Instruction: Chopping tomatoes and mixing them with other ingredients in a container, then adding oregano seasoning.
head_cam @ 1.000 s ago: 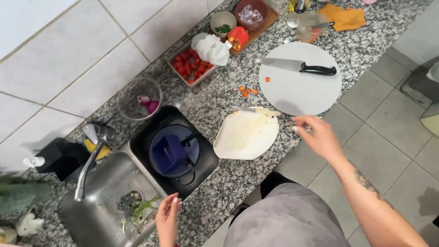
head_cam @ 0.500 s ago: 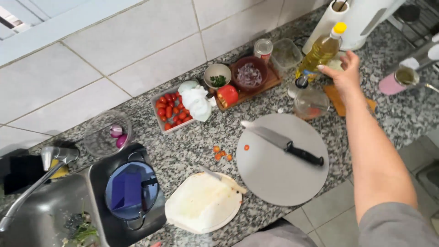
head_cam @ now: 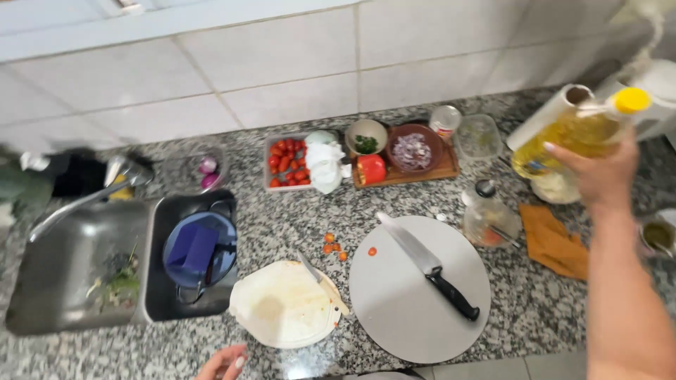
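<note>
My right hand (head_cam: pixel 598 172) grips a clear bottle of yellow oil with a yellow cap (head_cam: pixel 579 131), held tilted above the right end of the granite counter (head_cam: pixel 282 218). A roll of paper towel (head_cam: pixel 546 116) stands just behind the bottle. My left hand (head_cam: pixel 224 364) shows only its fingers at the bottom edge, near a white round board (head_cam: pixel 285 304), and holds nothing. A black-handled knife (head_cam: pixel 429 266) lies on a grey round board (head_cam: pixel 421 290).
A tray of cherry tomatoes (head_cam: pixel 284 160), a wooden tray with bowls of herbs and chopped onion (head_cam: pixel 412 151), a red pepper (head_cam: pixel 371 169), a glass jar (head_cam: pixel 489 218) and an orange cloth (head_cam: pixel 556 239) sit on the counter. A sink (head_cam: pixel 77 264) and blue bowl (head_cam: pixel 197 250) are at left.
My right hand took hold of the oil bottle and lifted it off the counter. The view swung down and right, and my left hand came back into sight at the bottom.
</note>
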